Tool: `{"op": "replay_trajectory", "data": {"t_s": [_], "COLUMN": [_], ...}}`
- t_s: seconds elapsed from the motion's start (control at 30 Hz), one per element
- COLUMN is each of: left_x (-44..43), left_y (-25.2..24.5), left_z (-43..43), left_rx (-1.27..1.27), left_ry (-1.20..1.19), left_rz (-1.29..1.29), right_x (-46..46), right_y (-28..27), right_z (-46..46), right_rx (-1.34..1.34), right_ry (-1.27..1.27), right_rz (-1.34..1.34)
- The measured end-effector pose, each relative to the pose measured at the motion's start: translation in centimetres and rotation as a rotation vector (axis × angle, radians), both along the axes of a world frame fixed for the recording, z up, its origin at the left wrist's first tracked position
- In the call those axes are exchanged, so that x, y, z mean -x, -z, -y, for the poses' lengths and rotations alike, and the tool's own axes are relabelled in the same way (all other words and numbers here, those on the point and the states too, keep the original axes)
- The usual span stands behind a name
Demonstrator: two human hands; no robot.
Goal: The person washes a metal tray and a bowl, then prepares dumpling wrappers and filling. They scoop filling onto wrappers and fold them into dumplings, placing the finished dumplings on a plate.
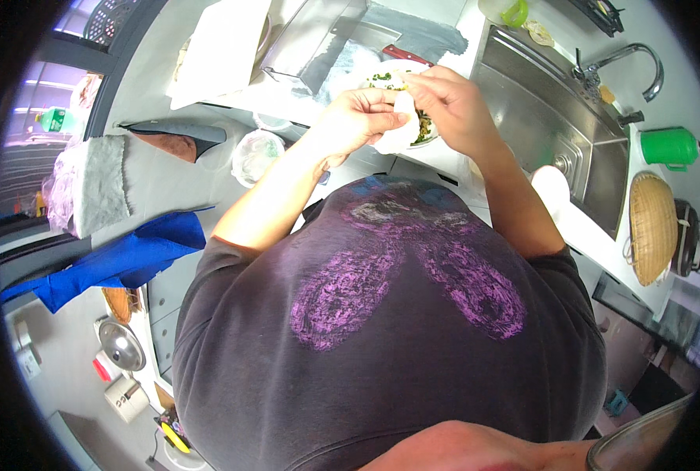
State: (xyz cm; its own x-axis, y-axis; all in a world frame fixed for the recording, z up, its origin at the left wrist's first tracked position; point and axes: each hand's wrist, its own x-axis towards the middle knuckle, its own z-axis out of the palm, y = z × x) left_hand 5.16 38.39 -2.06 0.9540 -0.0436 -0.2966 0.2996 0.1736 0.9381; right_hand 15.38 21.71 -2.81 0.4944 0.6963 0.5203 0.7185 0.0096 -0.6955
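Between both hands is a soft white sheet, which looks like a dough wrapper (398,136). My left hand (353,120) pinches it between thumb and fingers, and its lower part hangs down over the counter's front. Close against its upper end are the bent, pinched fingertips of my right hand (453,106). Directly behind and below the hands stands a white bowl (398,63) holding a chopped green and yellowish filling (424,130). The hands and the sheet hide much of the bowl. A knife with a red handle (407,55) lies just beyond it.
To the right is a steel sink (520,100) with a curved faucet (632,53). A clear plastic bin (308,41) and a white board (223,53) stand at the back left. Below the counter's left side is a lined bucket (258,158). A green jug (671,146) and a woven basket (653,229) sit far right.
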Motion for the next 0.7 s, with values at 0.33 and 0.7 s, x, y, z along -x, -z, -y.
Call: {"op": "replay_trajectory", "data": {"t_s": [0.33, 0.7], "left_x": [-1.5, -1.4], "left_y": [1.5, 1.0], "left_z": [1.3, -8.2], "left_rx": [0.512, 0.361], "left_ry": [-0.472, -0.655], "left_rz": [-0.023, 0.133], "right_x": [1.4, -0.5], "right_y": [1.5, -2.6], "right_z": [-0.3, -12.3], "right_rx": [0.006, 0.163], "right_ry": [-0.120, -0.163], "right_rz": [-1.188, -1.001]}}
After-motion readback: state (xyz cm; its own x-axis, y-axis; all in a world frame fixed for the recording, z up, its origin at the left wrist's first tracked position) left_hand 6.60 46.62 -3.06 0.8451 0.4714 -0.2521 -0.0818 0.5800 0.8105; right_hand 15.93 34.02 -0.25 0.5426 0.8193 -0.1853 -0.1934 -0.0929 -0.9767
